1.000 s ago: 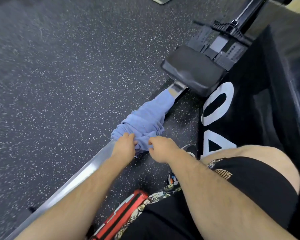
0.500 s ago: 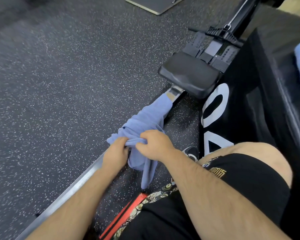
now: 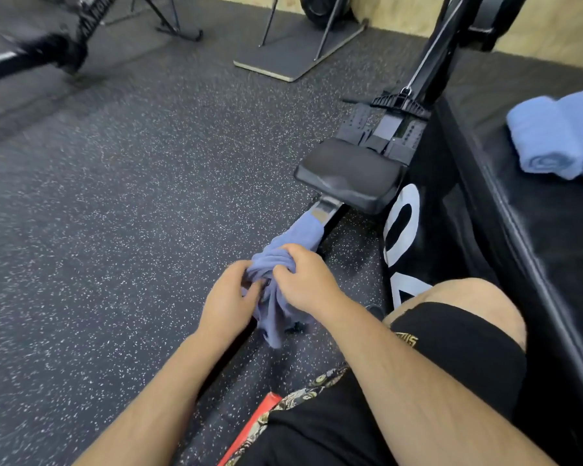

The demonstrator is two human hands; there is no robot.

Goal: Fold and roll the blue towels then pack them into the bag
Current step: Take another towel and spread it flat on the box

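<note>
A crumpled blue towel [image 3: 305, 232] of soft, nubby cloth lies bunched along the metal rail [image 3: 324, 210] of a rowing machine, one end stretched flat toward the seat [image 3: 350, 176], the other hanging in loose folds between the two bare hands. The left grip [image 3: 226, 304] has its fingers curled into the cloth from the near side; the right grip [image 3: 303, 284] is clamped over the top of the bunch, knuckles up, hiding the middle of the cloth. Beyond the smooth, black, padded seat stand the ribbed footrests [image 3: 381, 129] with their straps. To the right, two rolled towels [image 3: 559, 132], paler blue and tightly coiled, rest side by side on top of a black padded box [image 3: 535, 247] marked with large white numerals [image 3: 403, 223]. The floor [image 3: 115, 230] is dark rubber flecked with white. A knee in black shorts [image 3: 451, 364] fills the lower right, with a red object [image 3: 249, 428] partly hidden beside it. A grey mat [image 3: 283, 62] lies near the far wall.
</note>
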